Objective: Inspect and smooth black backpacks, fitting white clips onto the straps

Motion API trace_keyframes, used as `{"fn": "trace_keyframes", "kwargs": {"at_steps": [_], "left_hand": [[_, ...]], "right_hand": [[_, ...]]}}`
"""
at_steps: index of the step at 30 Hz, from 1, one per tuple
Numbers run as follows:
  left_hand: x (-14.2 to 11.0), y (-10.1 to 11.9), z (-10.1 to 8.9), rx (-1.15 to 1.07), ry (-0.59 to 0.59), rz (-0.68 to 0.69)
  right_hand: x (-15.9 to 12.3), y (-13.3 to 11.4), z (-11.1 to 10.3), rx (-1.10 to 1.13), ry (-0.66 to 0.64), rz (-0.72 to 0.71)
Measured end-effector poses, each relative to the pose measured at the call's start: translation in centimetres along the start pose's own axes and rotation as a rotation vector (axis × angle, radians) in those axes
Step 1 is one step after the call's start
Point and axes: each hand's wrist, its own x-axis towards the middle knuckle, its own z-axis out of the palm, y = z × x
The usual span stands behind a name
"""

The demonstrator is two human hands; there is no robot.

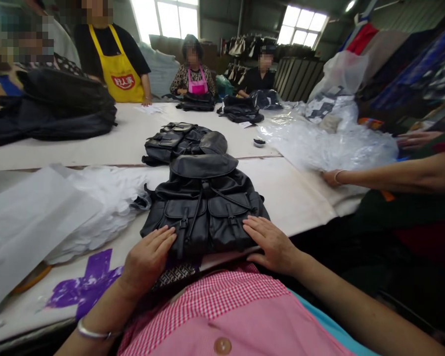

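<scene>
Black backpack (202,198) lying at near edge of worktop (296,193), directly in front; front pockets (181,208) facing up, top flap (203,167) toward far side. Left hand (146,257) at lower left corner of bag, fingers (166,237) extended and close together, tips resting on surface, nothing gripped. Silver bangle (96,334) on left wrist. Right hand (272,244) at lower right corner, fingers (255,226) likewise straight, thumb spread apart, laid on bag without closing round it.

Second black backpack (185,142) just beyond; touching or slightly apart, cannot tell. To the left: large white sheet (29,232) and ruffled white pile (107,198), with purple tape (94,277) nearer the edge. To the right: clear plastic heap (326,148), co-worker's hand (333,178) at near side. Across worktop: yellow apron (114,69), pink apron (198,87), more black bags (241,109).
</scene>
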Motion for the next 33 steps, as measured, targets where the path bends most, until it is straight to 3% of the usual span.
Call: {"fn": "trace_keyframes", "kwargs": {"at_steps": [4,11,14,19,22,24,26,30,33], "left_hand": [[0.6,0.0,-0.4,0.013,-0.008,0.005],[1.1,-0.5,-1.1,-0.025,-0.016,-0.039],[1.0,-0.8,-1.9,-0.062,-0.063,-0.055],[2.8,-1.7,-5.1,-0.283,-0.341,-0.112],[6.2,-1.6,-5.8,-0.351,-0.301,-0.197],[9.0,-0.8,-5.1,-0.356,-0.245,-0.19],[11.7,0.5,-3.4,-0.362,-0.26,-0.12],[15.4,2.4,0.8,-0.347,-0.407,-0.009],[17.1,2.2,3.4,-0.323,-0.507,0.012]], "right_hand": [[0.9,-0.3,0.6,-0.041,-0.019,0.056],[2.3,1.1,1.5,0.132,0.156,0.04],[2.1,1.3,0.3,0.211,0.104,0.041],[3.1,2.7,-2.4,0.44,-0.026,0.018],[5.0,3.5,-2.9,0.315,0.019,0.073],[6.6,3.7,-3.0,0.219,-0.004,0.095],[8.0,3.9,-3.1,0.121,-0.076,0.092],[9.7,4.6,-2.5,-0.062,-0.172,-0.026],[10.3,5.5,-1.1,-0.117,-0.17,-0.023]]}}
